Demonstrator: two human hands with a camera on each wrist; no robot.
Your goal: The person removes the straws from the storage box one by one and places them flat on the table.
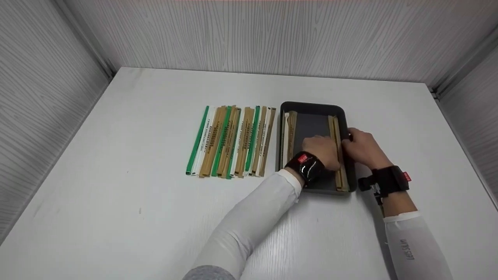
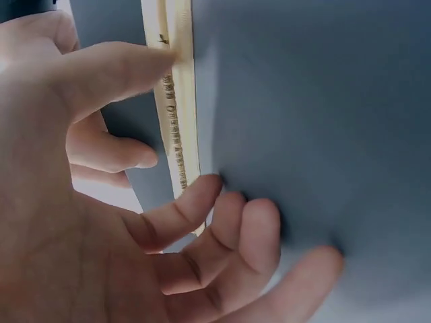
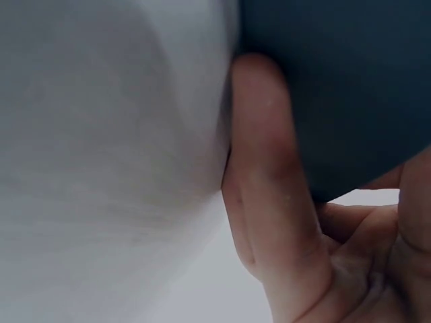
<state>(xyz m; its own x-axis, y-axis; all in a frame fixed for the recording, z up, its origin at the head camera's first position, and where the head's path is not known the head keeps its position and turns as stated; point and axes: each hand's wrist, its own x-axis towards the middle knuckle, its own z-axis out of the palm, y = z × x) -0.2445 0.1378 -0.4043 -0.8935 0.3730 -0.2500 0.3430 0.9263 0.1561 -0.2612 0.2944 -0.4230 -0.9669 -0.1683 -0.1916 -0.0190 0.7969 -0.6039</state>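
A dark grey rectangular tray sits on the white table. My left hand reaches into it, beside several thin brown paper-wrapped sticks along the right wall. In the left wrist view, the left thumb rests on a printed stick, while the other fingers lie loosely bent over the tray floor. My right hand grips the tray's right side wall from outside; the right wrist view has one finger along the dark wall and others past its edge. More brown and white sticks line the tray's left side.
Left of the tray, a row of green, white and brown paper-wrapped sticks lies side by side on the table. Grey wood-grain panels enclose the table at the back and both sides.
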